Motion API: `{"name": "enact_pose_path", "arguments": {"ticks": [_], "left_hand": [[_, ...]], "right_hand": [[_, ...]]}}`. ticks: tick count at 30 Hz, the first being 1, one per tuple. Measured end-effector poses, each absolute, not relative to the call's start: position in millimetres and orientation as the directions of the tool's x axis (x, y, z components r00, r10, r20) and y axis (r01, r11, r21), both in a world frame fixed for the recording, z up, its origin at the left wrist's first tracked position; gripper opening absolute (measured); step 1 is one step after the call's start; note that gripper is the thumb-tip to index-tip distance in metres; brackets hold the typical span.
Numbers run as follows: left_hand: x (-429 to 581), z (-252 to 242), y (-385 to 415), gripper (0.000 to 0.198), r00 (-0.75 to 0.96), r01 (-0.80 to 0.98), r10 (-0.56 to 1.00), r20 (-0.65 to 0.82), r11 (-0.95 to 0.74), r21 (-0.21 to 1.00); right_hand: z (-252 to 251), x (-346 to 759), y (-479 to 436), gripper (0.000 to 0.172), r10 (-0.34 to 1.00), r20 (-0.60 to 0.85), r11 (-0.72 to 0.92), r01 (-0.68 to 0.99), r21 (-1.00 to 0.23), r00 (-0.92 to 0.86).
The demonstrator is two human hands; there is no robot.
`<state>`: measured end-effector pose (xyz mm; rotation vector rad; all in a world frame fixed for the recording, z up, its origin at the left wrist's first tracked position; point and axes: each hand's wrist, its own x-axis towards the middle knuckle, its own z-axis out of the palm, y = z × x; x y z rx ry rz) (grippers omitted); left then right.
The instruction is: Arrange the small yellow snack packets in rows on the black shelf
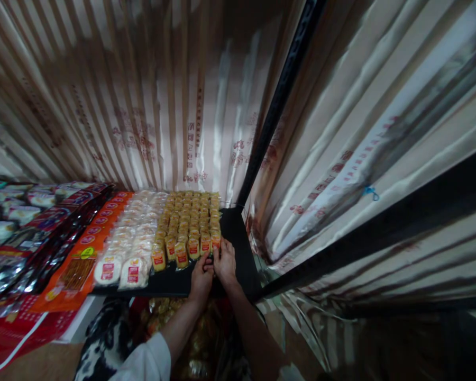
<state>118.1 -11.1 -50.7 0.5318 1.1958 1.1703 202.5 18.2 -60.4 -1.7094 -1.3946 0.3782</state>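
Both my hands meet at the front right corner of a black shelf (238,248). My left hand (201,276) and my right hand (224,263) have their fingers closed around a small yellow snack packet (214,242) with a red label. That packet ends the front row of several rows of the same yellow packets (190,219). To the left of these lie rows of round white packets (133,243) with red labels.
Orange packets (79,264) and dark red ones (63,222) fill the shelf further left. Pleated plastic sheeting with red print (162,106) hangs behind and to the right, split by a black post (277,106). More packets lie below the shelf (182,328).
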Motion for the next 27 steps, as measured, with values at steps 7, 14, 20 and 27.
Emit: {"name": "enact_pose_path", "arguments": {"ticks": [7,14,20,27], "left_hand": [[120,-56,-17,0.045,-0.076,-0.444,0.899,-0.430,0.356,0.822],[119,-34,-32,0.031,-0.045,-0.432,0.915,-0.402,0.345,0.833],[126,-14,-24,0.016,0.127,-0.564,0.894,-0.430,0.421,0.710],[133,-22,-18,0.016,0.102,-0.583,0.899,-0.426,0.401,0.706]], "right_hand": [[-54,209,17,0.050,0.922,0.223,0.010,0.558,-0.829,0.316],[-49,214,9,0.053,0.914,0.204,0.068,0.361,-0.930,0.350],[-37,222,18,0.059,0.903,0.040,-0.022,0.141,-0.990,0.427],[-32,226,59,0.074,0.931,-0.053,-0.048,-0.024,-0.999,0.360]]}}
